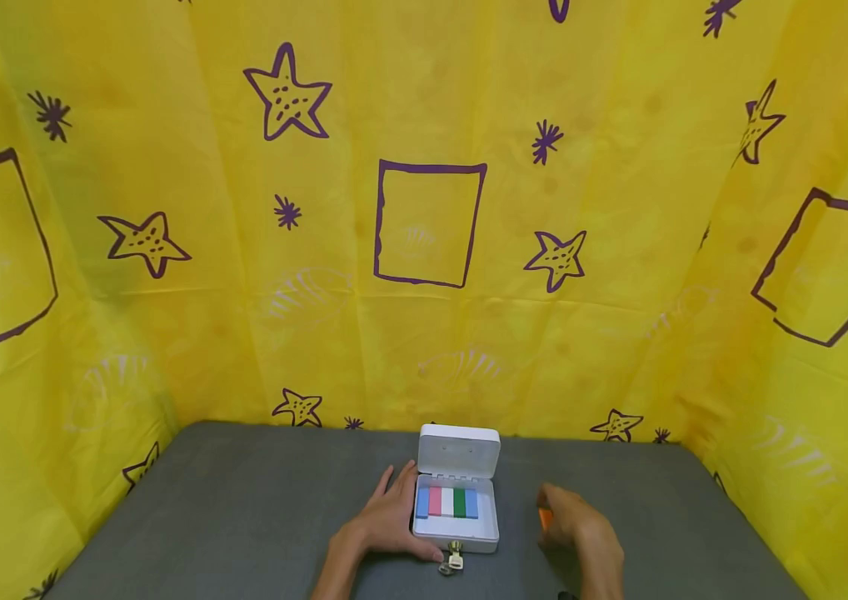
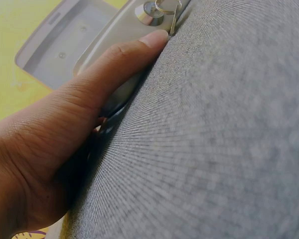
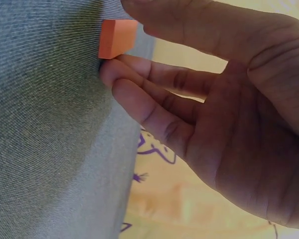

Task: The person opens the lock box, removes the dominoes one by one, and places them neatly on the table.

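Observation:
A white metal cash box (image 1: 461,533) stands with its lid (image 1: 459,451) up. Inside lie several coloured blocks (image 1: 447,502) side by side: blue, pink, white, green and blue. My left hand (image 1: 391,512) rests against the box's left side, its thumb along the front near the lock and keys (image 1: 455,558). To the right of the box, my right hand (image 1: 572,517) is around a small orange block (image 3: 118,39) on the table. In the right wrist view its fingertips touch or nearly touch the block's lower edge, and the thumb stands apart above it.
The grey cloth-covered table (image 1: 259,500) spreads to both sides of the box. A yellow curtain (image 1: 424,333) with purple stars and squares hangs behind and along both sides. The raised lid leans back toward the curtain.

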Tool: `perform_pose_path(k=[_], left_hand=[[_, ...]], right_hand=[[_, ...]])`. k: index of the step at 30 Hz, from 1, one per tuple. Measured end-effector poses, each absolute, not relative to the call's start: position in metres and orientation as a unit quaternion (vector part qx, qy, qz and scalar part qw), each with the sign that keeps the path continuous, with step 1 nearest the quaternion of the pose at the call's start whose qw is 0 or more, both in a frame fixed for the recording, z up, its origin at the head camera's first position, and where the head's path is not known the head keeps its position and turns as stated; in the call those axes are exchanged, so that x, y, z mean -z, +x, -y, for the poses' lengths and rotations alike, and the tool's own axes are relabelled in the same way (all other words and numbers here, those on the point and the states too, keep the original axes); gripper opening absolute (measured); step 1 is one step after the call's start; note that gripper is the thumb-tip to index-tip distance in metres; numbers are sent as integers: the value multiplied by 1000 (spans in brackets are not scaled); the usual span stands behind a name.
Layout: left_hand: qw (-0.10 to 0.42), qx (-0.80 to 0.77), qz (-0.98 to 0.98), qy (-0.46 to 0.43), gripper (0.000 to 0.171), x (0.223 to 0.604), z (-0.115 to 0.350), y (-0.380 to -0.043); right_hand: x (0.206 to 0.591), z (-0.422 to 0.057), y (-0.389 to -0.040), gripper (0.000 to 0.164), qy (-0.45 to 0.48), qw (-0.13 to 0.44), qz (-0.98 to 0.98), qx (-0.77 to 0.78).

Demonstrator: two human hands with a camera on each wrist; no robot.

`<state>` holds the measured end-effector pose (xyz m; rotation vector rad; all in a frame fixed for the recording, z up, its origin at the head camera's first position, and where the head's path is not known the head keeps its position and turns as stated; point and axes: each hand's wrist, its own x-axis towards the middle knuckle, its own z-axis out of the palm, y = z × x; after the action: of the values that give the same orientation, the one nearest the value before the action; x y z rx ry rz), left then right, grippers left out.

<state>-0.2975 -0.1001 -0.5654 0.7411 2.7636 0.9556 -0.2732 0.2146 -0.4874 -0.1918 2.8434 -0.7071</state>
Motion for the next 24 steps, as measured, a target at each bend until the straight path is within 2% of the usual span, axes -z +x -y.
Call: perform_pose_path(k=[6, 11, 16, 20, 24], left_hand=[[70, -316, -917, 234, 133, 563, 100, -299], [69, -310, -921, 227, 133, 561, 98, -299], [69, -312, -921, 224, 134, 562, 98, -299], [71, -315, -920, 222, 134, 563, 98, -299], [66, -316, -920, 224, 134, 564, 98, -298]], right_hand=[[484, -217, -275, 47, -68, 103, -960, 250], [482, -216, -277, 46, -95, 49, -957, 270], [481, -212, -282, 37, -155, 2, -947, 283], [483, -204, -286, 26, -212, -13, -935, 285], [483, -189, -288, 18, -232, -23, -931, 280]])
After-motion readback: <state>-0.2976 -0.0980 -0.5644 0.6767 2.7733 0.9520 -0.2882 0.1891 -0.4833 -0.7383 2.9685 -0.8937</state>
